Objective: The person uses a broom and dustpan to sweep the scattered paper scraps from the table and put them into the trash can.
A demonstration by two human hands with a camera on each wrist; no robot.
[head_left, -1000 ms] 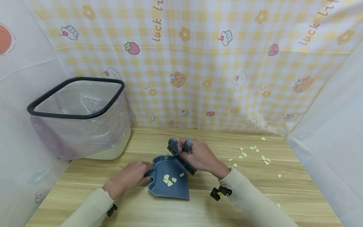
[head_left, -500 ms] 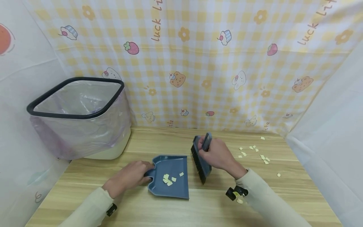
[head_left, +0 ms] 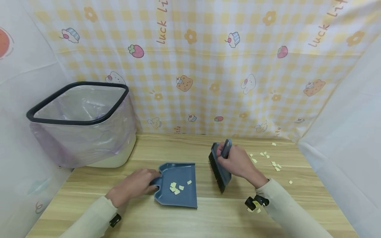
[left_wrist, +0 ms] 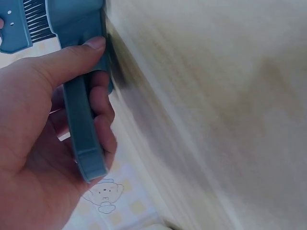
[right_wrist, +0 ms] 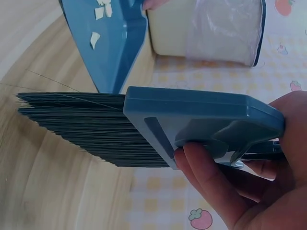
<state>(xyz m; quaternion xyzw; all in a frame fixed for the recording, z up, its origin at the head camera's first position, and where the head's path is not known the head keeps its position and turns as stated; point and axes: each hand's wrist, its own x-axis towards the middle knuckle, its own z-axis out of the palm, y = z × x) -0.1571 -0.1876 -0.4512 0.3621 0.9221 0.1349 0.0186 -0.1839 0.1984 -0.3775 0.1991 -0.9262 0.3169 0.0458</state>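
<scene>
My left hand (head_left: 135,185) grips the handle of a blue-grey dustpan (head_left: 181,196), which lies on the table with its wide edge facing right. In the left wrist view, the fingers curl round that handle (left_wrist: 82,124). Several small pale-yellow paper scraps (head_left: 173,187) lie in the pan. Right of the pan's edge, apart from it, my right hand (head_left: 236,162) holds a matching hand brush (head_left: 220,168) with dark bristles (right_wrist: 91,127) pointing down and left. More paper scraps (head_left: 274,163) are scattered on the table right of the brush, some by the right wrist.
A bin (head_left: 119,160) with a black rim and a clear purplish liner stands at the back left. A yellow checked curtain (head_left: 205,66) hangs behind the wooden table (head_left: 166,145). White cloth (head_left: 336,145) closes off the right side.
The brush in my right hand has moved right, from over the dustpan's edge to the table beyond it. My left hand and the dustpan stay in place.
</scene>
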